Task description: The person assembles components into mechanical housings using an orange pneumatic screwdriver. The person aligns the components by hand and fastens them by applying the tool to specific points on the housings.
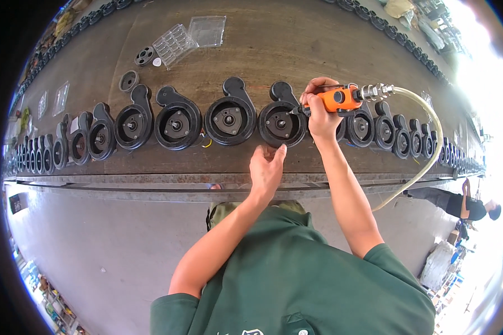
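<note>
Near the workbench's (207,163) front edge, the left hand (267,171) pinches a black blower housing's (265,132) near rim, presumably steadying it, while the right hand (320,116) wraps around an orange pneumatic driver (341,99), its tip angled toward the inner plate (278,123).

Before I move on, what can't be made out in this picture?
Head view:
Orange tool: grip partly covered by the right hand.
Whether its tip touches the black housing: too small to tell.
Next housing to the right: mostly hidden by that hand and wrist.
Pale hose: lower end hidden by the right forearm.
Farthest housings: too small for detail.
</note>
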